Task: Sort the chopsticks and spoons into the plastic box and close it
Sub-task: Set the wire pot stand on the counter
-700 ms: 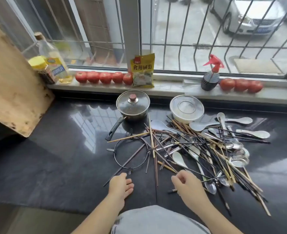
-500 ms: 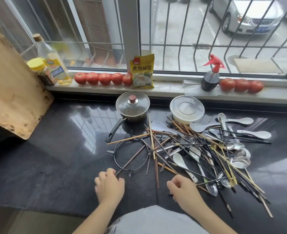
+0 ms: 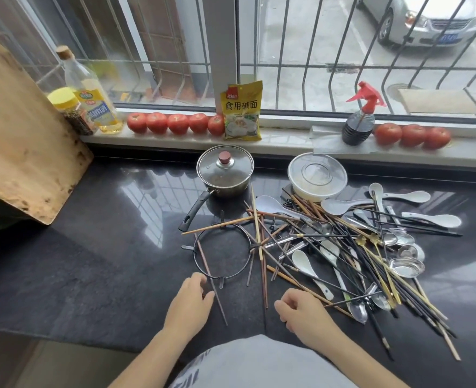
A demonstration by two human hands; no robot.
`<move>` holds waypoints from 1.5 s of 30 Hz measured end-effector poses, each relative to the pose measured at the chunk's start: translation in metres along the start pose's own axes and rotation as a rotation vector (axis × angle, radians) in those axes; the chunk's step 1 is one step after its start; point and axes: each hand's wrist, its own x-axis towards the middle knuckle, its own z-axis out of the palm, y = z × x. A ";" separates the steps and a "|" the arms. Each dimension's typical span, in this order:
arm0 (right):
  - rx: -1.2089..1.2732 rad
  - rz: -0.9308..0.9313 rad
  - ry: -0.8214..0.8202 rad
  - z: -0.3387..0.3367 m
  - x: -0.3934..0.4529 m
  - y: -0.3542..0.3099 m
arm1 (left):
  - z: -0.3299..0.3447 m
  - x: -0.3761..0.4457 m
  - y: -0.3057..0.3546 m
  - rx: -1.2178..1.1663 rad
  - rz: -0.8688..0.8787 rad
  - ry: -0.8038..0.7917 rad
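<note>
A tangled pile of chopsticks point(image 3: 262, 256) and spoons point(image 3: 305, 263), wooden, dark, white and metal, covers the right half of the black counter. Behind it by the sill stands the round clear plastic box point(image 3: 294, 177) with its lid on. My left hand point(image 3: 189, 303) is at the near edge, fingers curled, pinching a dark brown chopstick point(image 3: 220, 306) that slants from the ring stand toward me. My right hand point(image 3: 305, 313) rests on the counter beside the pile's near end, fingers curled under, with nothing seen in it.
A black wire ring stand point(image 3: 194, 254) lies under some chopsticks. A lidded saucepan point(image 3: 225, 170) stands behind it. A wooden board point(image 3: 21, 130) leans at the left. The sill holds tomatoes point(image 3: 178, 124), an oil bottle point(image 3: 91, 93), a yellow packet point(image 3: 242, 113) and a spray bottle point(image 3: 357, 127).
My left hand moved up to the ring stand and took a dark chopstick, which now points toward me. My right hand drew back slightly from the pile.
</note>
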 end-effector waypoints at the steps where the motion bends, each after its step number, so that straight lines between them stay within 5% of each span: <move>1: -0.004 0.003 -0.002 -0.001 -0.001 0.000 | 0.002 0.004 0.005 0.005 0.004 -0.015; 5: -0.024 0.026 -0.011 -0.003 -0.006 0.002 | 0.015 0.017 0.024 0.254 0.024 -0.190; 8: -0.031 0.049 -0.021 -0.005 -0.008 0.003 | 0.018 0.020 0.033 0.380 0.053 -0.010; 11: -0.042 0.063 -0.053 -0.006 -0.008 0.003 | 0.015 0.017 0.032 0.575 0.315 0.176; 19: -0.078 0.105 -0.095 -0.006 -0.004 0.007 | -0.015 0.010 0.039 0.523 0.384 0.213; 33: -0.103 0.119 -0.142 0.000 0.003 0.011 | -0.135 -0.008 0.058 -0.409 0.063 0.044; 45: -0.039 0.146 -0.147 0.000 -0.001 0.019 | -0.139 -0.031 0.050 -1.265 -0.352 0.053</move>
